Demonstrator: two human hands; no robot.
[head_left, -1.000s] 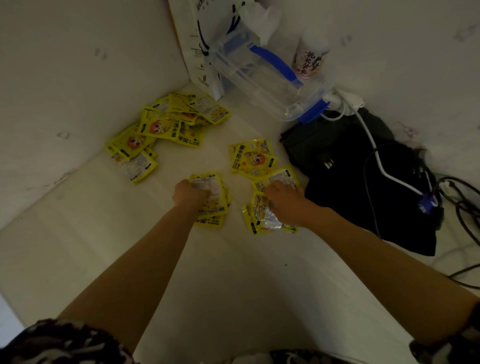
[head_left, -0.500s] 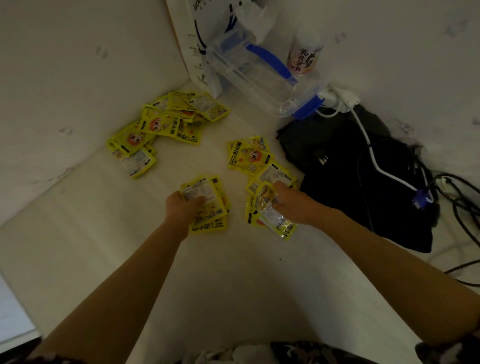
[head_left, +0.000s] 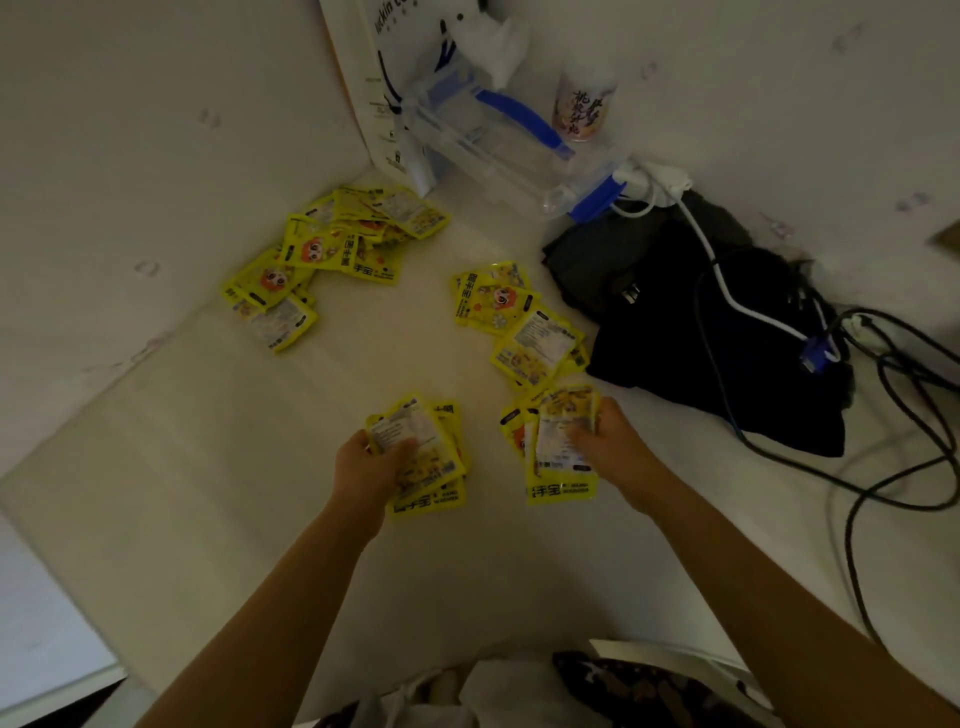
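Note:
My left hand (head_left: 371, 465) grips a small stack of yellow hand-warmer packets (head_left: 431, 467), thumb on top. My right hand (head_left: 610, 449) holds another few yellow packets (head_left: 558, 467), fanned out with the printed side up. Both stacks hang just above the white surface (head_left: 208, 493). A loose group of the same packets (head_left: 519, 322) lies beyond my right hand. A larger heap of packets (head_left: 332, 254) lies at the far left by the wall.
A clear plastic box with blue latches (head_left: 498, 140) stands in the far corner beside a white paper bag (head_left: 374, 78) and a printed cup (head_left: 584, 104). Dark clothing (head_left: 701, 338) with a white cable (head_left: 727, 291) and black cords (head_left: 883, 467) covers the right side.
Both hands have drawn back toward me, each lifting its packets off the surface. The right hand has gathered its packets into a fanned stack.

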